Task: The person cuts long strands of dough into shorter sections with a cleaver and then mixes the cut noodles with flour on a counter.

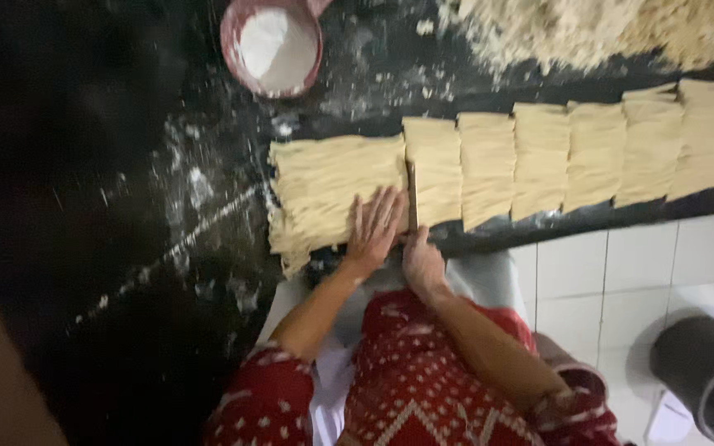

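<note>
Folded noodle sheet (332,186), pale yellow, strands showing, lies on the dark worktop (84,206) at its near edge. Left hand (373,227) flat on the sheet's right end, fingers spread, palm down, gripping nothing. Right hand (421,260) closed around a knife (411,194), blade upright in the cut line just beside the left fingertips. Right of the blade: row of cut noodle bundles (572,153), side by side, touching. Behind them a loose noodle heap (605,29). Pink bowl of flour (274,45) at the back left; flour dusted about. Dark bucket (708,376) on the white tile floor (588,272).
</note>
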